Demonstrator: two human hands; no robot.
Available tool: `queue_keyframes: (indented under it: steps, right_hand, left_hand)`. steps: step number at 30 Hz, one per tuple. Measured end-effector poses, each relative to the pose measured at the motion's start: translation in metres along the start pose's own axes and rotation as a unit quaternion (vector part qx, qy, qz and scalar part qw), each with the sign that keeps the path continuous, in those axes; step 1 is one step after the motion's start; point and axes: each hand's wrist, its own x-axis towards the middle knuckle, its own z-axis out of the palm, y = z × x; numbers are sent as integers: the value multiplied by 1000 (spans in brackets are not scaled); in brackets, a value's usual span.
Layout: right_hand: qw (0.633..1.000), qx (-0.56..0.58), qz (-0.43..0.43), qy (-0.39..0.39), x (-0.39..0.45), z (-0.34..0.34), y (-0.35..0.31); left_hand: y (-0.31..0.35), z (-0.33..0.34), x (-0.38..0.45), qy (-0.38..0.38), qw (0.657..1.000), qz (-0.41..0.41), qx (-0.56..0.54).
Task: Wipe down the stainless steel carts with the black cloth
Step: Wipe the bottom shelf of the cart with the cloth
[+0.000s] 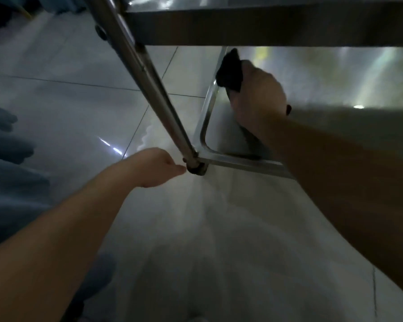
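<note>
Cloth [229,70], black and bunched, sits in the right hand [256,96], whose fingers curl round it and press it against the left rim of the lower shelf [219,135] of the cart [265,24]. It lies just under the edge of the upper shelf, at the far end of that rim, with a small black end also showing past the wrist. The shelf's steel floor spreads to the right of the hand, full of blurred reflections.

The left hand [156,167] reaches in low, its fingertips gathered toward the foot of the post [149,77] where the post meets the shelf's near corner. Whether it touches or grips the post I cannot tell; the fingers look loosely drawn together and hold nothing that shows.

Beyond the cart is a pale tiled floor [68,101], glossy, with something blue at the left edge, too blurred to name.

As for progress, the work appears to be in the middle: the person is down at the bottom tier, wiping along its raised rim. The steel gives no clear sign of which parts are already clean, as the picture is dim and smeared. The rest of this rim, the near edge and the post probably remain, and any other carts are out of sight.
</note>
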Motion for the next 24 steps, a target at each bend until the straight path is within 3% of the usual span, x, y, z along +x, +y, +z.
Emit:
queue_keyframes:
  steps: [3, 5, 6, 9, 12, 18, 24]
  right_hand:
    - [988, -10, -17, -154, -7, 42, -7]
    - [949, -3, -57, -310, -15, 62, -8]
    - [932, -13, -90, -350, -18, 68, -7]
    - [921, -11, -153, -359, -28, 73, -2]
    - [925, -15, -176, -337, -56, 63, 15]
    - [914, -98, -224, -324, -94, 11, 90]
    - [917, -112, -158, -349, -118, -68, 184]
  left_hand:
    - [-10, -8, 7, 82, 974, 6, -212]
    - [-7, -7, 10, 135, 932, 70, -328]
    - [-2, -4, 12, 156, 914, 103, -359]
    - [20, 10, 19, 204, 824, 177, -498]
    - [42, 14, 27, 230, 725, 180, -624]
    - [49, 19, 34, 292, 723, 138, -610]
    - [54, 19, 36, 313, 711, 119, -618]
